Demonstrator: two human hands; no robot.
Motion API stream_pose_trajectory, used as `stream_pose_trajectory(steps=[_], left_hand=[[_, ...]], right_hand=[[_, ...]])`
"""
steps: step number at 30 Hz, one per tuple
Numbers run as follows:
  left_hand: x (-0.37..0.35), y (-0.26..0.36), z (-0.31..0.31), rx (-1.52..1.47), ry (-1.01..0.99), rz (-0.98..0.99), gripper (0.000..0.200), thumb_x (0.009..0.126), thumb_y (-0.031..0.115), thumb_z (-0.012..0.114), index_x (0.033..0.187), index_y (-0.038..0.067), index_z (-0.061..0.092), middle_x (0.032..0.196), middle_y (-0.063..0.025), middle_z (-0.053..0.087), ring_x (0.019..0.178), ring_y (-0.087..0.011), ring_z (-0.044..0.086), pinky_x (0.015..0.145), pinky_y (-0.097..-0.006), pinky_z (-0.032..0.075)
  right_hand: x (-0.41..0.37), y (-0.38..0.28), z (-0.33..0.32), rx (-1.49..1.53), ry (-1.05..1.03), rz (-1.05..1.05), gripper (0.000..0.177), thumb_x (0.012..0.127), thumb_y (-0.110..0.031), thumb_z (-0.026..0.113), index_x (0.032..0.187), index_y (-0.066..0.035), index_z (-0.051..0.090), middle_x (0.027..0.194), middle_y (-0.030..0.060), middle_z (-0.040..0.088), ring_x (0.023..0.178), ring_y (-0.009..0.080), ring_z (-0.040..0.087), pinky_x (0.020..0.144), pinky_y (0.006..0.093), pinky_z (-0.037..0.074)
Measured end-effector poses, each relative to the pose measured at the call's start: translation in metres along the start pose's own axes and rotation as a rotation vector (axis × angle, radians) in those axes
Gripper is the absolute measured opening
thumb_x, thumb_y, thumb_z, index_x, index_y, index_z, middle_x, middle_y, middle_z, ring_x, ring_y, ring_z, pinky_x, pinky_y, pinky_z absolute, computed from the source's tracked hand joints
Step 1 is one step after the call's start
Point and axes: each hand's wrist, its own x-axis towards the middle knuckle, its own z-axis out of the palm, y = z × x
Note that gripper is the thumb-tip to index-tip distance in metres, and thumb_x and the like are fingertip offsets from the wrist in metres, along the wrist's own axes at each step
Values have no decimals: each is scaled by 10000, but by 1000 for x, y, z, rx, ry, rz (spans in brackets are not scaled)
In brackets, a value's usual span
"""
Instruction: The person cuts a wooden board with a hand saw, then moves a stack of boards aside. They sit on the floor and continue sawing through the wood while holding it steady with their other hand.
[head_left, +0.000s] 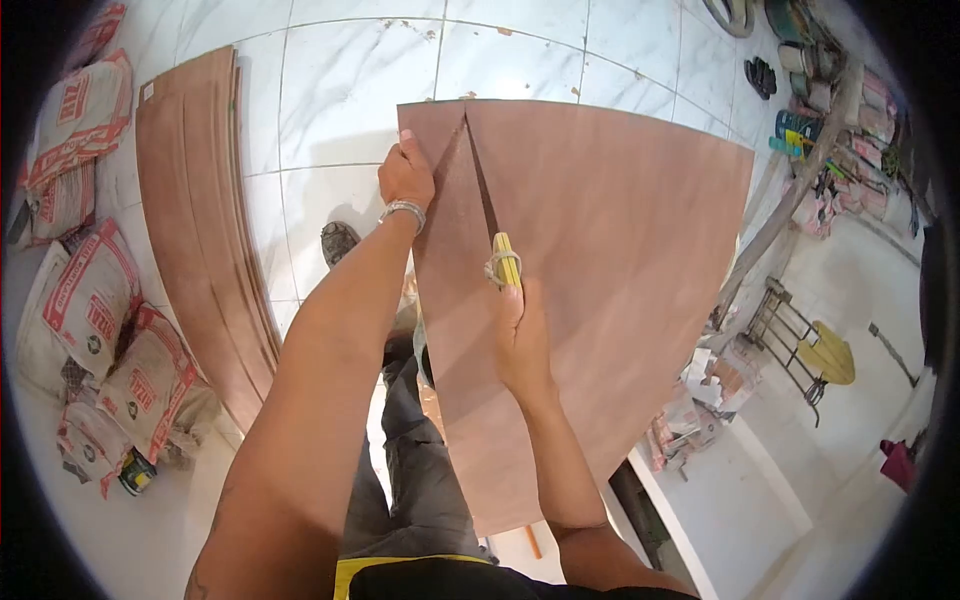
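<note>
A large reddish-brown wooden sheet (610, 260) stretches out in front of me. My left hand (406, 172) is closed over its left edge near the far corner, with the fingertips at the edge. In my right hand (523, 335) is the yellow handle of a handsaw (508, 262), which has cord wound round it. The saw's dark, narrow blade points away from me and reaches the sheet's far edge, just right of my left hand. A dark slanting line, like a shadow, runs beside the blade on the sheet.
More brown sheets (195, 220) lie stacked on the white tiled floor (340, 60) to the left. Printed sacks (95, 290) are piled along the left side. A yellow shovel (826, 352) and mixed clutter stand at the right. My shoe (340, 243) shows below the left arm.
</note>
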Motion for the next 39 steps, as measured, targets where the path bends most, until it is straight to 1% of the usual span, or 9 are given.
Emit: stream_pose_trajectory(steps=[2,3,5,14,17,21,26,31,39], left_hand=[[-2,-2,-2,-24,2,-13,715,1024,563,305,977,-33,698,998,-312,680,999,-507,619,885,-533,465],[-2,-5,-3,-3,-27,-41,716,1022,567,303,983,-30,697,994,-312,680,998,-505,620,886,-534,466],[4,-4,-1,24,-71,-91,718,1019,573,298,996,-25,696,985,-310,681,997,-500,623,889,-537,467],[1,-5,0,23,-70,-86,695,1020,568,276,1048,-17,650,998,-317,679,976,-512,634,886,-568,478],[4,-12,0,45,-102,-81,686,1019,569,287,1050,-10,653,989,-329,675,962,-521,634,876,-576,479],[5,-9,3,16,-59,-101,667,1024,552,307,994,1,681,981,-321,673,957,-531,615,848,-571,473],[-4,-5,-6,41,-105,-103,685,1022,562,288,1022,-9,667,976,-320,676,956,-524,624,860,-572,477],[1,-5,-1,22,-84,-67,688,1018,578,291,1034,0,665,964,-317,677,952,-521,630,852,-577,482],[6,-15,4,33,-46,-31,679,1015,578,304,998,6,670,957,-299,688,940,-515,634,841,-578,484]], right_hand=[[36,4,22,-53,62,-44,476,1084,-360,331,1237,46,527,988,250,627,962,360,622,832,449,469],[83,-15,30,-16,-56,215,493,1081,-376,326,1190,56,539,1027,273,630,992,390,615,847,461,463],[179,-1,69,-58,36,32,421,1062,-316,409,1146,76,540,1048,349,617,1005,485,607,834,518,471],[-3,-15,-5,-82,-73,164,469,1053,-288,438,1386,40,473,1293,255,572,1169,380,577,985,430,452],[77,-5,33,-243,-28,286,441,1062,-340,412,1232,45,543,1098,262,625,1019,393,608,875,446,473],[226,12,88,-27,62,14,500,1064,-405,354,1149,54,533,926,227,649,872,399,617,802,493,481],[181,12,68,33,-24,79,398,1052,-321,400,1134,58,487,1030,314,605,966,471,593,847,484,465],[-3,-4,1,-22,-13,142,421,1051,-274,449,1324,35,536,1178,231,606,1092,357,595,933,425,466],[167,18,74,-68,74,42,433,1056,-360,408,1152,39,545,1047,325,612,991,496,584,835,514,465]])
